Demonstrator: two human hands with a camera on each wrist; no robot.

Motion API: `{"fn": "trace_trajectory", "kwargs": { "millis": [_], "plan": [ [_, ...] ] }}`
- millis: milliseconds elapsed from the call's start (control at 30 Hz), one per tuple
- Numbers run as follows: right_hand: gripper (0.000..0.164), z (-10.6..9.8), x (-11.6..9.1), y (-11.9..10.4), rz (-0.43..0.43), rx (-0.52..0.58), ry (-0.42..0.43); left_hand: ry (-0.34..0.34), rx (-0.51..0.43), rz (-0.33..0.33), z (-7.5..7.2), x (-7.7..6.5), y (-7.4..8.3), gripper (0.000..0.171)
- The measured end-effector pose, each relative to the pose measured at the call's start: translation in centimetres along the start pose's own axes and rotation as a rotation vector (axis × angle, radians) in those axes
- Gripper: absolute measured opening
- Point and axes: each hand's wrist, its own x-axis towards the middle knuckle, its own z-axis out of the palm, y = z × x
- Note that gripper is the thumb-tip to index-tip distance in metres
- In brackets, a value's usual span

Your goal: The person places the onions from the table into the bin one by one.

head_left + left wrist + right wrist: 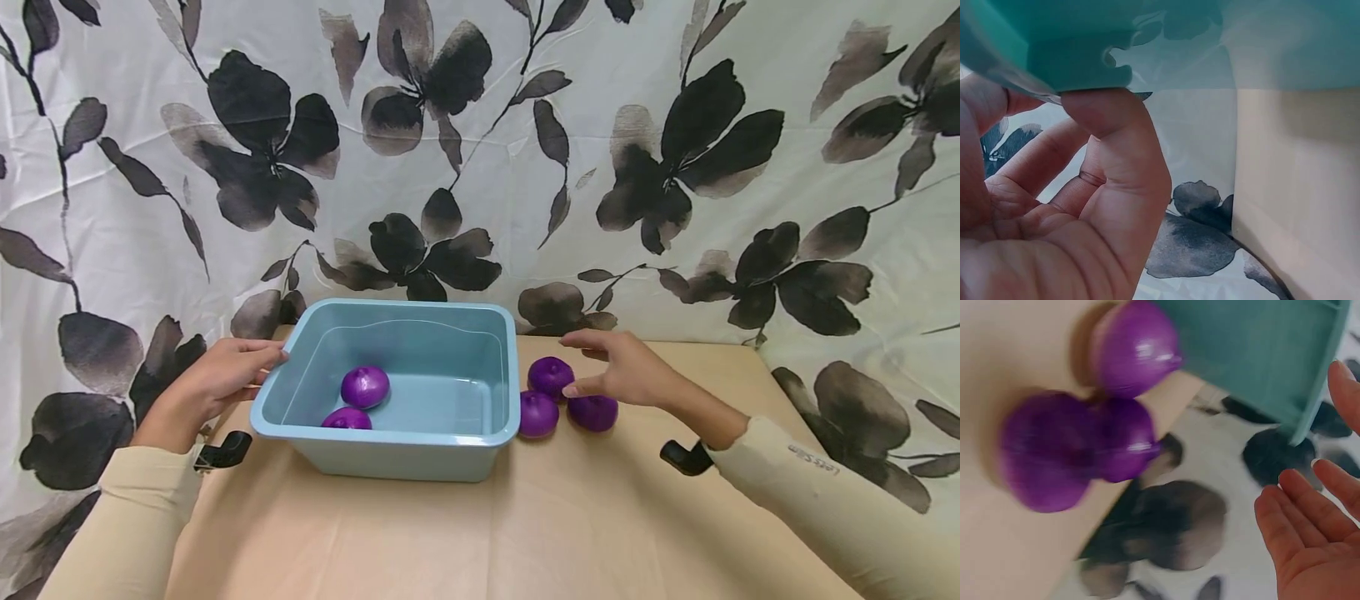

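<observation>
A light blue plastic bin (390,454) stands on the table, with two shiny purple onions (365,387) inside at its left. My left hand (219,377) pinches the bin's left rim; in the left wrist view the thumb (1110,115) bears against the rim. Right of the bin, three more onions (538,414) sit close together. Over them is my right hand (636,371), thumb and fingers spread and holding nothing. In the right wrist view these extended fingers (1297,512) are apart from the purple onions (1047,450).
The tan table top (420,533) runs in front of the bin and to its right. Behind it hangs a white cloth (540,242) with dark flower prints, close to the bin's back. The cloth also borders the table's left and right sides.
</observation>
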Motion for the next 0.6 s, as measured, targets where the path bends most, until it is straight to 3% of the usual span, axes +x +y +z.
{"fn": "trace_trajectory", "kwargs": {
  "millis": [333, 600],
  "plan": [
    [0.081, 4.1, -3.1, 7.2, 0.211, -0.025, 0.11, 0.008, -0.005, 0.006, 0.0, -0.1, 0.0, 0.059],
    [0.092, 7.4, -3.6, 10.0, 0.303, 0.041, 0.136, 0.02, -0.008, -0.002, 0.1, -0.3, 0.0, 0.059]
  ]
}}
